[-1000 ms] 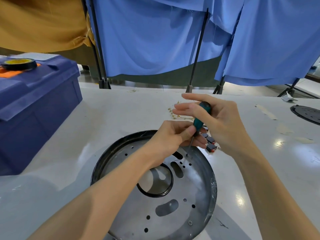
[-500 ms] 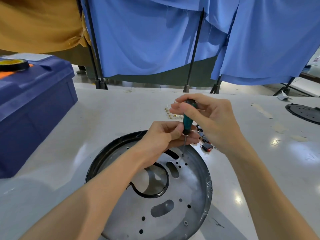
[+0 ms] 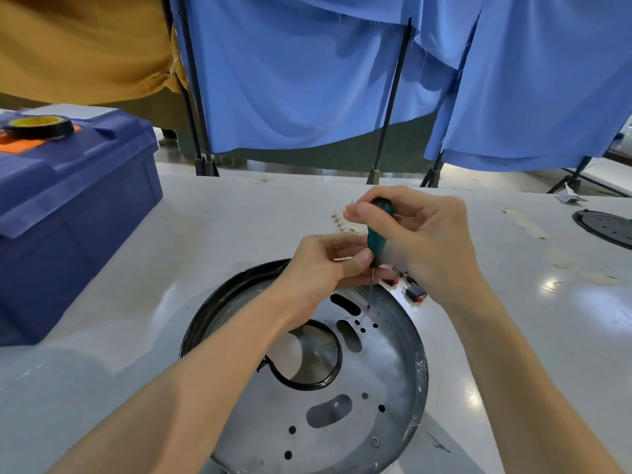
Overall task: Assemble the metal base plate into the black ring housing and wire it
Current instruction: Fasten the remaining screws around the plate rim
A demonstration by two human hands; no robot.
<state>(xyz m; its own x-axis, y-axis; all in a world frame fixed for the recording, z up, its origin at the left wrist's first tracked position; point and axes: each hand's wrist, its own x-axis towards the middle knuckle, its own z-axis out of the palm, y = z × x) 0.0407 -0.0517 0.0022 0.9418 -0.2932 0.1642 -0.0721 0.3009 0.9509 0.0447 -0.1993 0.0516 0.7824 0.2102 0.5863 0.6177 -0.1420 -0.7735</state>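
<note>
Round silver perforated metal base plate (image 3: 386, 364) lies inside the black ring housing (image 3: 196, 323), flat on the white surface (image 3: 205, 234), close to the person. Right hand (image 3: 427, 241) grip pinches the top of the green-handled screwdriver (image 3: 376, 241). Left hand (image 3: 325, 265) grip pinches its lower handle, steadying it. Tip is at a small hole near the plate's far edge. Plate looks thin, stiff, fairly light and slick, probably sharp at the cutouts. Best taken by the housing rim; may skate on the glossy surface.

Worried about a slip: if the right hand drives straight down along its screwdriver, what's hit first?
The metal base plate, right under the screwdriver tip; whether they touch is unclear.
</note>
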